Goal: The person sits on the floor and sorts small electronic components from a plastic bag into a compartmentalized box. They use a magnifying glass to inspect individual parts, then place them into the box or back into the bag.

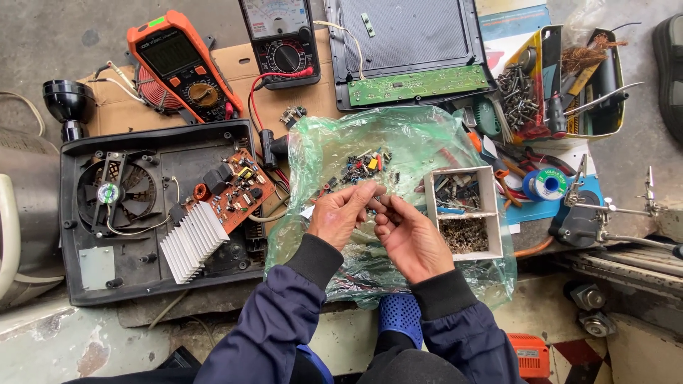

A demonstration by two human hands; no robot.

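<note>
Here, seen from the head camera: left hand [346, 213] and right hand [407, 235] meeting over a green bag [420, 139] spread on the ground. Pinched between the fingertips [375, 195] of both hands — a small dark part [379, 203], mostly hidden, its exact kind impossible to tell. Left thumb and forefinger closed on one end; right fingers [388, 213] curled up to the other end, touching it. Neither hand slack or spread.

Judged very light and stiff, likely with thin bendable leads; easily dropped or lost among loose bits, so best taken by the body, with fingertip pressure only — no squeezing of any leads.

Position: held above the bag, just short of a scatter of small coloured components [359, 169] lying on the plastic, and left of a white two-compartment tray [491, 213].

Further left: an opened black casing [78, 235] with fan [108, 192], finned heatsink [193, 240] and brown board [238, 188]. Above: an orange meter [178, 60] and a black dial meter [281, 35].
</note>
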